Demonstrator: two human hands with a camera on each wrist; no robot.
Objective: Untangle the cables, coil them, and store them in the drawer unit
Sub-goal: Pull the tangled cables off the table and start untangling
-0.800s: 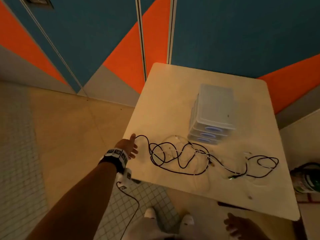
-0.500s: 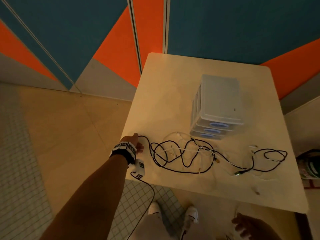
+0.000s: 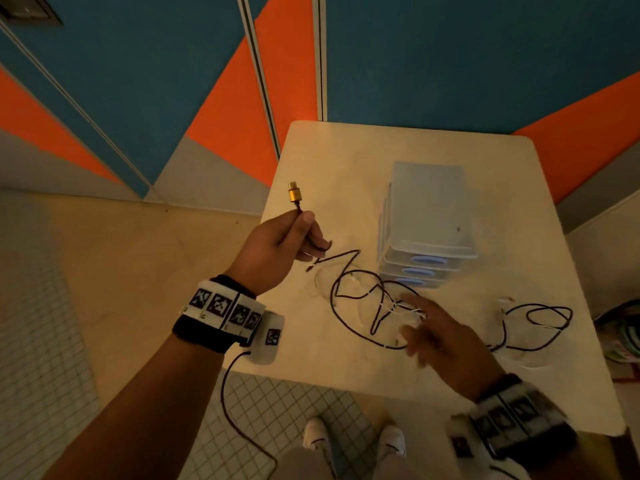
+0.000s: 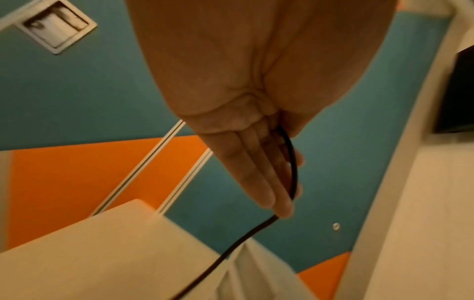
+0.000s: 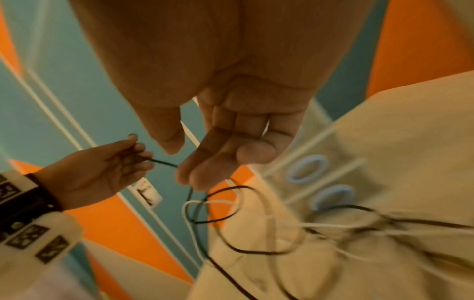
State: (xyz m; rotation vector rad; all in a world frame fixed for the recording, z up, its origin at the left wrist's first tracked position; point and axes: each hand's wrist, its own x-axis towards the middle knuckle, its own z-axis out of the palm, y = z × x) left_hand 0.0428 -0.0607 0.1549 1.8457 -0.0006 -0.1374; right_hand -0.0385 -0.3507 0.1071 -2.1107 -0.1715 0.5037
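My left hand [image 3: 294,237] is raised over the table's left side and grips one end of the black cable [image 3: 337,292]; its gold plug [image 3: 294,192] sticks up above the fingers. In the left wrist view the black cable [image 4: 290,162] runs under my curled fingers. The black cable lies tangled with a thin white cable [image 3: 391,306] in front of the white drawer unit [image 3: 427,223], whose three drawers look shut. My right hand [image 3: 420,323], blurred, hovers over the tangle with relaxed, empty fingers [image 5: 205,172].
The beige table [image 3: 311,348] stands against a blue and orange wall. More black cable loops [image 3: 547,315] lie on its right side. A dark bag [image 3: 623,327] sits right of the table. My shoes [image 3: 317,436] show below the front edge.
My left hand took hold of the black cable's end at the table's left edge and lifted it. My right hand rose from below the table to above the tangle.
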